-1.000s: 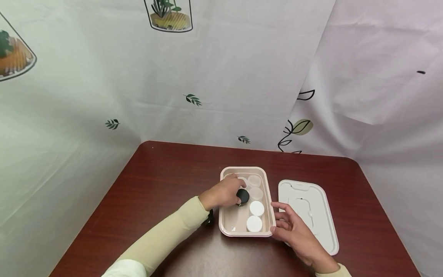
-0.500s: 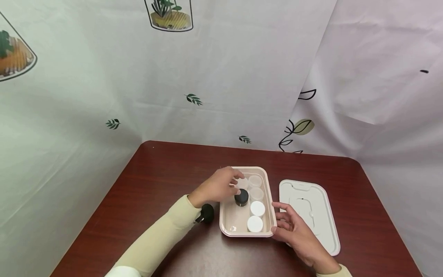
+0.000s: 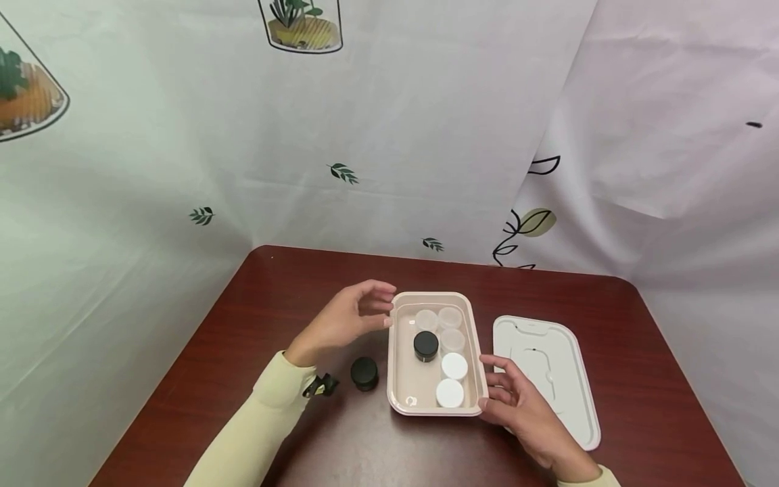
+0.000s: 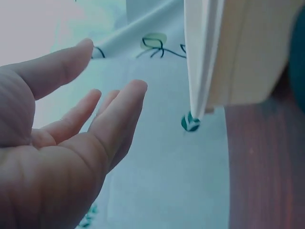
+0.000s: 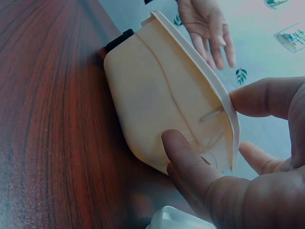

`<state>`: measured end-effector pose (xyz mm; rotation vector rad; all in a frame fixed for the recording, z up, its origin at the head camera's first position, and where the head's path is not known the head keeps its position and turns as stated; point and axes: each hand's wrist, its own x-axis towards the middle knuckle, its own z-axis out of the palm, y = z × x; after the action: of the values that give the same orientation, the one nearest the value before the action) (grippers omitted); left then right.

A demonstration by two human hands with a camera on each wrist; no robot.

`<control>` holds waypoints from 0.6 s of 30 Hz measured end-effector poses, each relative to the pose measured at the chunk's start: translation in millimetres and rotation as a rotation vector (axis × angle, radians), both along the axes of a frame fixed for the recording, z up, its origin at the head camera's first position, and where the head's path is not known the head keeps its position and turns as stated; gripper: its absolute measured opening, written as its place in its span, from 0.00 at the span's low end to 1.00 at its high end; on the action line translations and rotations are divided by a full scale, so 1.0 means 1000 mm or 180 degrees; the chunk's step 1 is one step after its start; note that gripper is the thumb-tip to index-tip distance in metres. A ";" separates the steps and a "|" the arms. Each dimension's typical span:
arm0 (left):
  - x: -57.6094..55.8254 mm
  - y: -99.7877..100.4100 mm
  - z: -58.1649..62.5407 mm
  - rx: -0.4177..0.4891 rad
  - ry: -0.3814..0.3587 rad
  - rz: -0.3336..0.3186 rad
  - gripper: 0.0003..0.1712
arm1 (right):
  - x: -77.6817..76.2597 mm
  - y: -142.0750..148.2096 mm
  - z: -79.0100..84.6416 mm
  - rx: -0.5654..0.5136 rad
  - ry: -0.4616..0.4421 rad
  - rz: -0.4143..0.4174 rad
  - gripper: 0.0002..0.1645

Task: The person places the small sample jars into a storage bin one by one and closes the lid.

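A beige rectangular box (image 3: pixel 403 385) stands uncovered on the table. Inside, one small black-lidded jar (image 3: pixel 426 343) sits left of a column with two white-lidded jars (image 3: pixel 450 393) and several translucent-lidded round jars (image 3: pixel 452 340). My left hand (image 3: pixel 343 316) is just off the box's far left side, fingers spread and holding nothing; the left wrist view shows its bare palm side. On the opposite side, my right hand (image 3: pixel 523 406) rests its fingertips against the box wall and rim. A second black jar (image 3: pixel 364 373) stands on the table left of the box.
A white lid (image 3: pixel 569 379) lies flat to the right of the box, partly behind my right hand. The dark red table (image 3: pixel 292 291) meets a printed cloth backdrop (image 3: pixel 389 122) at its far edge. A black wrist device (image 3: pixel 320 385) is on my left sleeve.
My left hand has let go of the black jar inside the box and drawn left, out over the rim. The second black jar has come into full view. My right hand stays put.
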<state>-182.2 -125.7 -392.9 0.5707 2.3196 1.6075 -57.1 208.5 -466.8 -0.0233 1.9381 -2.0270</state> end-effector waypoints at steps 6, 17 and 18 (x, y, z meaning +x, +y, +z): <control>0.006 -0.027 -0.018 0.0201 -0.0197 0.0030 0.31 | 0.001 0.001 0.000 0.0004 0.0012 -0.0007 0.47; 0.030 -0.064 -0.066 0.0029 -0.0512 -0.0195 0.37 | 0.001 0.001 0.000 0.0021 0.0011 0.0011 0.48; 0.032 -0.064 -0.070 -0.0004 -0.0542 -0.0209 0.38 | 0.001 0.001 0.000 0.0027 0.0001 -0.0005 0.47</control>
<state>-149.8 -189.9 -462.8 0.4844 2.1562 1.5604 -56.4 209.7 -466.8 -0.0201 1.9475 -2.0199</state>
